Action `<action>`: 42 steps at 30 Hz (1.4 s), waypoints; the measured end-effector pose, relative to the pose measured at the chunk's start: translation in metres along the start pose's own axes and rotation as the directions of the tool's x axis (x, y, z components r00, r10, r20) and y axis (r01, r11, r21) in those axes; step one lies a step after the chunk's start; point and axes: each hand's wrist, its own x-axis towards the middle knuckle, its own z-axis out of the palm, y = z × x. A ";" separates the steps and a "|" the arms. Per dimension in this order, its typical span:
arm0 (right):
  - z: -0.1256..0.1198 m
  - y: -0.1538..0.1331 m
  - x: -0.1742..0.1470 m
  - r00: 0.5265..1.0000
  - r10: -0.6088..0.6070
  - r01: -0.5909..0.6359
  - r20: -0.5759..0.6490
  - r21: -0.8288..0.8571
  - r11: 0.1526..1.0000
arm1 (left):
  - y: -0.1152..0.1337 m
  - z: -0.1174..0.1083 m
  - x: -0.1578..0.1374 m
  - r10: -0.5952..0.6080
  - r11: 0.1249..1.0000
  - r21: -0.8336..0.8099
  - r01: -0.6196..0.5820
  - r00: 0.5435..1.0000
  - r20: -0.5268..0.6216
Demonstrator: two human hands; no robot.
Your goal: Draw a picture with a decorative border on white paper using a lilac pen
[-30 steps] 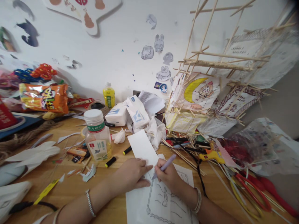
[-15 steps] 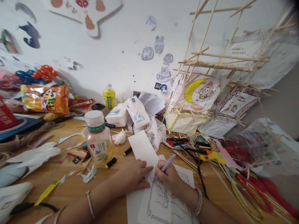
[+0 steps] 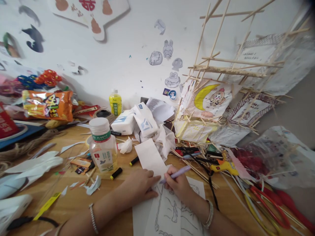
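Note:
My right hand (image 3: 180,188) grips a light purple pen (image 3: 181,171), its tip on a white paper sheet (image 3: 164,213). Wavy black border lines and curved strokes are drawn on this sheet. Under it, to the right, lies another paper with a similar drawing (image 3: 190,218). With fingers spread, my left hand (image 3: 140,184) rests flat on the paper, left of the pen tip. A blank folded-out white part (image 3: 150,155) stretches beyond my fingers. Two black caps with yellow ends, one a near cap (image 3: 116,173) and one a farther cap (image 3: 134,160), lie beyond my left hand.
A clear bottle with a white lid (image 3: 102,144) stands to the left. Tissue packs (image 3: 145,119) and crumpled plastic lie at the back. On the right are a stick frame with painted panels (image 3: 206,98), a yellow glue gun (image 3: 224,167) and red-handled scissors (image 3: 270,208). Paper scraps litter the left.
The pen leans lower to the right, and its tip has shifted slightly up the sheet near the border line's upper end. My left hand stays in almost the same place.

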 end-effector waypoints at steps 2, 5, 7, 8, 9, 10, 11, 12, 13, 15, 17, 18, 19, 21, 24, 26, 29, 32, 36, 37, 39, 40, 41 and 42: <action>-0.001 -0.003 0.001 0.998 0.009 -0.007 -0.058 0.038 0.999 | 0.000 0.000 0.000 -0.010 1.000 -0.002 0.010 1.000 0.001; -0.005 -0.013 0.002 0.982 -0.032 0.048 -0.188 0.081 0.996 | -0.001 0.002 0.001 -0.020 1.000 -0.003 0.020 1.000 -0.002; -0.010 -0.019 0.003 0.959 -0.088 0.110 -0.270 0.068 0.992 | -0.002 0.005 0.001 -0.019 1.000 -0.008 0.019 1.000 -0.005; -0.013 -0.022 0.003 0.949 -0.105 0.129 -0.297 0.062 0.990 | -0.003 0.007 0.001 -0.018 1.000 -0.012 0.018 1.000 -0.007; -0.015 -0.024 0.003 0.944 -0.110 0.136 -0.313 0.064 0.989 | -0.003 0.008 0.001 -0.018 1.000 -0.017 0.018 1.000 -0.008; -0.017 -0.025 0.002 0.943 -0.106 0.137 -0.316 0.075 0.988 | -0.003 0.009 0.002 -0.018 1.000 -0.023 0.017 1.000 -0.010; -0.018 -0.025 0.002 0.946 -0.099 0.133 -0.308 0.093 0.987 | -0.004 0.010 0.002 -0.018 0.999 -0.028 0.017 1.000 -0.013; -0.018 -0.024 0.001 0.952 -0.088 0.126 -0.292 0.113 0.986 | -0.004 0.011 0.001 -0.016 0.999 -0.033 0.016 1.000 -0.017; -0.017 -0.023 0.001 0.959 -0.074 0.113 -0.273 0.127 0.985 | -0.005 0.011 0.001 -0.014 0.999 -0.038 0.013 1.000 -0.022; -0.015 -0.019 0.000 0.975 -0.038 0.070 -0.221 0.136 0.988 | -0.005 0.012 0.001 -0.006 0.999 -0.044 0.005 0.999 -0.031; -0.011 -0.015 0.000 0.986 0.019 0.003 -0.164 0.133 0.991 | -0.006 0.013 0.001 0.002 0.999 -0.048 -0.004 0.999 -0.034; -0.009 -0.013 0.000 0.989 0.047 -0.029 -0.138 0.131 0.991 | -0.006 0.013 0.001 0.006 0.999 -0.050 -0.008 0.999 -0.035; -0.007 -0.012 0.000 0.991 0.069 -0.054 -0.116 0.129 0.990 | -0.006 0.013 0.001 0.009 0.999 -0.052 -0.011 0.999 -0.036; -0.004 -0.010 0.000 0.992 0.094 -0.084 -0.083 0.121 0.989 | -0.004 0.011 0.000 0.013 0.998 -0.056 -0.015 0.999 -0.037; -0.002 -0.007 -0.001 0.995 0.091 -0.085 -0.043 0.114 0.990 | -0.002 0.008 -0.001 0.016 0.998 -0.057 -0.019 0.999 -0.038; -0.002 -0.005 -0.002 0.997 0.077 -0.075 -0.020 0.101 0.992 | -0.001 0.006 -0.001 0.021 0.998 -0.056 -0.023 0.999 -0.039; -0.003 -0.003 -0.003 0.999 0.042 -0.042 0.003 0.054 0.998 | -0.001 0.003 -0.001 0.027 0.998 -0.055 -0.029 0.999 -0.040; -0.004 -0.003 -0.003 1.000 0.005 -0.005 0.008 0.010 1.000 | 0.000 0.002 -0.001 0.026 0.998 -0.051 -0.028 0.999 -0.035; -0.005 -0.003 -0.004 1.000 -0.019 0.020 0.022 -0.034 0.999 | 0.001 0.001 -0.002 0.014 0.999 -0.044 -0.015 1.000 -0.018; -0.005 -0.004 -0.004 0.999 -0.018 0.019 0.028 -0.042 0.999 | 0.001 0.001 -0.002 0.013 0.999 -0.043 -0.013 1.000 -0.013; -0.005 -0.004 -0.004 0.999 -0.016 0.018 0.039 -0.051 0.999 | 0.002 0.001 -0.002 0.011 0.999 -0.042 -0.011 1.000 -0.005; -0.005 -0.005 -0.004 0.999 -0.016 0.018 0.045 -0.053 0.998 | 0.002 0.001 -0.002 0.010 0.999 -0.042 -0.010 1.000 -0.003; -0.005 -0.005 -0.004 0.999 -0.014 0.017 0.051 -0.054 0.998 | 0.002 0.001 -0.002 0.008 0.999 -0.041 -0.008 1.000 -0.001; -0.005 -0.006 -0.004 0.998 -0.012 0.015 0.056 -0.054 0.998 | 0.002 0.002 -0.002 0.005 0.999 -0.041 -0.005 1.000 -0.001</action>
